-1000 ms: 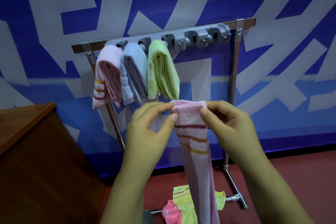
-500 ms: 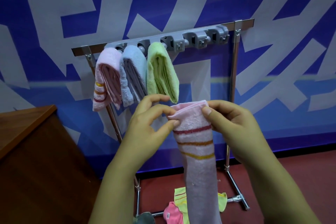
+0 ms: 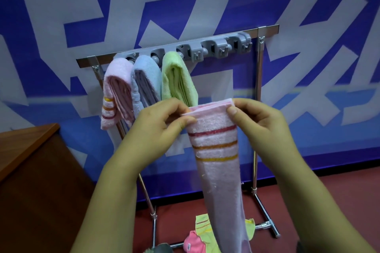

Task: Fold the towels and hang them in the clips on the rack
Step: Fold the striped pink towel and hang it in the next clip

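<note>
Head view: left hand (image 3: 158,127) and right hand (image 3: 257,127), each grip pinching the top edge of a long-folded pink towel (image 3: 218,162) below the rack (image 3: 260,72); folding step, likely needing halving before clipping right of the green towel (image 3: 176,80).

- One view only, from a head-worn camera, so no second view shares the scene.
- It stands in front of the rack (image 3: 260,98), facing it and tilted down.
- It sits near: the forearms fill the foreground, the rack's feet show below.

Staged demo room, printed blue backdrop (image 3: 308,109), red floor (image 3: 329,201)
</note>
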A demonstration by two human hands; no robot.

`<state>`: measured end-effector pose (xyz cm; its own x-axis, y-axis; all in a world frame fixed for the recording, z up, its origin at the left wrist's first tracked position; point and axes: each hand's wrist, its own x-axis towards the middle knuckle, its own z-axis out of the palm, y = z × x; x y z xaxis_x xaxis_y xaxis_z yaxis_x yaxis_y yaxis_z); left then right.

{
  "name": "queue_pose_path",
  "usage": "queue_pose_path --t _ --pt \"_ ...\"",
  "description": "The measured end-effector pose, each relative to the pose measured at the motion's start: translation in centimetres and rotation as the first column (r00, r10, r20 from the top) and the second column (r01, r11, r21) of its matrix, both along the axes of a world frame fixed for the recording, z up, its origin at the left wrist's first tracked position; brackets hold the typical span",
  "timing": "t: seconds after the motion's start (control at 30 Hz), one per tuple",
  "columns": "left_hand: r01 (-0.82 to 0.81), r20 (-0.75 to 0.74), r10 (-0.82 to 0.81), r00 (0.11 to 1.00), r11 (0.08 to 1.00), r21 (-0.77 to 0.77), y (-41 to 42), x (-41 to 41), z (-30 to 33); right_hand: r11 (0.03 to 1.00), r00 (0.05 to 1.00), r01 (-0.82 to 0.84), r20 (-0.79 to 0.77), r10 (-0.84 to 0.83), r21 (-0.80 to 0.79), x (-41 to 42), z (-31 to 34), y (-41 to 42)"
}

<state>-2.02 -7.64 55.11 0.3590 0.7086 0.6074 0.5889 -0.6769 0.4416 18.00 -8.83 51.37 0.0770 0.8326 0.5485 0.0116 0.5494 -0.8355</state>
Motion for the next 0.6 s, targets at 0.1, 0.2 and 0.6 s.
queue_pose_path --t 0.1,0.2,0.6 --pt "0.036 0.123 -0.031 0.992 0.999 -0.034 -0.5 0.2 0.2 0.999 1.000 0.011 -0.020 -0.011 0.036 0.0 -0.1 -0.1" --pt "0.101 0.293 -0.089 0.952 0.995 -0.026 -0.9 0.4 0.9 0.998 0.996 -0.030 -0.078 0.034 0.051 0.0 0.4 -0.1" --pt "0.081 0.156 -0.084 0.984 0.996 0.023 -1.3 0.6 1.0 0.982 0.981 -0.180 -0.060 0.184 0.062 -2.4 0.8 0.3"
